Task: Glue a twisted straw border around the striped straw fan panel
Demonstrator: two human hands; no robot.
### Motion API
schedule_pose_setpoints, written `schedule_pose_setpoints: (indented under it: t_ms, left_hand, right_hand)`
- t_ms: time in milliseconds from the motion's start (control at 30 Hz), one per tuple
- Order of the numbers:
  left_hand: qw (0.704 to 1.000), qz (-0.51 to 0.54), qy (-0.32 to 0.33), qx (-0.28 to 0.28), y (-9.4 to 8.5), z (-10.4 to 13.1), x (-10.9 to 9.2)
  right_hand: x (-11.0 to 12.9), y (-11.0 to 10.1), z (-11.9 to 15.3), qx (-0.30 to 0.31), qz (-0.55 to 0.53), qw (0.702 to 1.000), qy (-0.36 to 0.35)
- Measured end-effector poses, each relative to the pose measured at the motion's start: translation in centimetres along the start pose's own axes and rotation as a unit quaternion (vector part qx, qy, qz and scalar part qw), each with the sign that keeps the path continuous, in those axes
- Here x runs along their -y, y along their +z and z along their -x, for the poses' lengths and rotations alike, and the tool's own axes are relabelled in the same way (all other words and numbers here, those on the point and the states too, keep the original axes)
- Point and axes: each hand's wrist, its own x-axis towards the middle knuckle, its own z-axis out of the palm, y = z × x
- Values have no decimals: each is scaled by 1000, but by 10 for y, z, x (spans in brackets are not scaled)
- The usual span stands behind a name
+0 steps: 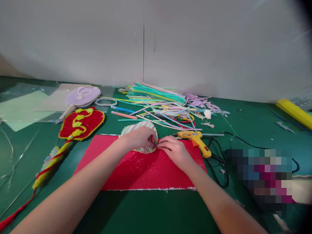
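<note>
Striped disc (129, 130) sits at the far edge of the red board (136, 172), reaching a bit past it. Both hands at the disc's right rim. Left hand (143, 136): over the disc, fingers curled, tips down at the rim; can't tell if they're gripping anything. Right hand (174, 149): low over the board, thumb and fingertips close together at the same rim; a grip on the disc or a small piece can't be confirmed, tips too small to read.

Yellow glue gun (198, 142) lies across the board's far right corner, nozzle toward the disc. Pile of coloured strips (158, 92) beyond the board. Red fan (68, 126) with yellow trim left of the board, purple fan (84, 97) behind it.
</note>
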Motion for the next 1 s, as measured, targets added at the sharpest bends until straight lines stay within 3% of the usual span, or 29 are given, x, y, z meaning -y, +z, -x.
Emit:
schedule_pose_setpoints:
  t_ms: [133, 233, 367, 567, 767, 1000]
  left_hand:
    - [1000, 5, 1, 0, -5, 7, -3]
    - [997, 65, 14, -30, -13, 19, -2]
    - [975, 176, -17, -137, -24, 43, 12]
    - [922, 191, -86, -327, -30, 73, 46]
    - [890, 227, -114, -378, -25, 80, 72]
    - [883, 292, -97, -353, -21, 79, 77]
  right_hand:
    - [-2, 0, 1, 3, -18, 1000, -1]
    - [-1, -1, 1, 1, -32, 999, 3]
    - [0, -1, 0, -4, -35, 999, 0]
    - [1, -1, -1, -2, -39, 999, 13]
    - [2, -2, -1, -1, -44, 999, 20]
    - [4, -2, -1, 0, -39, 999, 23]
